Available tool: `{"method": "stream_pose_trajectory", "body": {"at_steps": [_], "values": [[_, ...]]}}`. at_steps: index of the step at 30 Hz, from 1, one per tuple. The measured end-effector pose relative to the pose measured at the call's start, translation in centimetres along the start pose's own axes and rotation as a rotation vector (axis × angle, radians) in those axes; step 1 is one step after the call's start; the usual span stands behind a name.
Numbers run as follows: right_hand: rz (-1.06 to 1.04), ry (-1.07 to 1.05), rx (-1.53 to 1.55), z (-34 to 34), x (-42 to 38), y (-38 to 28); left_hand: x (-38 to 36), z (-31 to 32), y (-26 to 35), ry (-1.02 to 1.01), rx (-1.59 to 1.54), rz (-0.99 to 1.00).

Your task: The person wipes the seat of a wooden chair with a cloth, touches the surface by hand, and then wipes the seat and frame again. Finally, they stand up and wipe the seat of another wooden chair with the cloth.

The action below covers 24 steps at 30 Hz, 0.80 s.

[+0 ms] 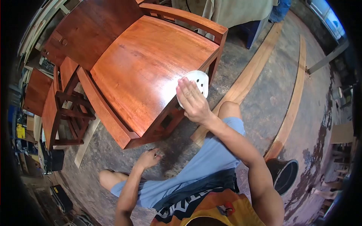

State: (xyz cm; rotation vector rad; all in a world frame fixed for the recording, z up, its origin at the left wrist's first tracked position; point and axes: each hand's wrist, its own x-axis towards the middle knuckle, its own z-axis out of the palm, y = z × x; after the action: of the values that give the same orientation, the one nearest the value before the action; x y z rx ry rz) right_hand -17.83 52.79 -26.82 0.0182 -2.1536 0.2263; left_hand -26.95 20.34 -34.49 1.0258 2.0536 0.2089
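A white round sanding disc (203,78) with dark holes lies against the front edge of a wooden chair (132,71), near the seat's front right corner. My right hand (193,100) grips this disc, its fingers laid together over it and pressing it to the edge. The reddish-brown seat has a bright patch of glare beside the hand. Below the chair's front left corner, my left hand (148,158) hangs in the air, touching nothing I can see. Its fingers are loosely bent and slightly apart, with nothing visible in them.
Long wooden boards (245,81) lie on the concrete floor to the right. A black bucket (284,175) stands by my right side. Another wooden chair (62,109) is at the left. Behind the chair, a cloth-covered table (241,11) stands. A black case (61,197) lies lower left.
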Motion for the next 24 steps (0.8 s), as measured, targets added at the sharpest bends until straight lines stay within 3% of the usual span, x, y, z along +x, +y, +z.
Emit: {"method": "stream_pose_trajectory", "body": {"at_steps": [5, 8, 18, 23, 24], "values": [[0.193, 0.090, -0.219, -0.3, 1.1, 4.5, -0.3, -0.2, 0.4, -0.045, 0.005, -0.002], [0.152, 0.055, -0.004, 1.0, -0.1, 0.8, 0.2, -0.5, 0.5, -0.013, -0.009, 0.003], [0.234, 0.230, -0.129, -3.6, -3.3, 1.1, 0.8, -0.4, 0.5, -0.080, 0.046, -0.023], [0.347, 0.172, -0.179, -1.1, -9.6, 2.3, 1.1, -0.3, 0.9, -0.117, 0.034, 0.028], [0.551, 0.040, -0.058, -1.5, -9.3, 1.2, 1.6, -0.2, 0.5, -0.213, -0.018, -0.031]]}}
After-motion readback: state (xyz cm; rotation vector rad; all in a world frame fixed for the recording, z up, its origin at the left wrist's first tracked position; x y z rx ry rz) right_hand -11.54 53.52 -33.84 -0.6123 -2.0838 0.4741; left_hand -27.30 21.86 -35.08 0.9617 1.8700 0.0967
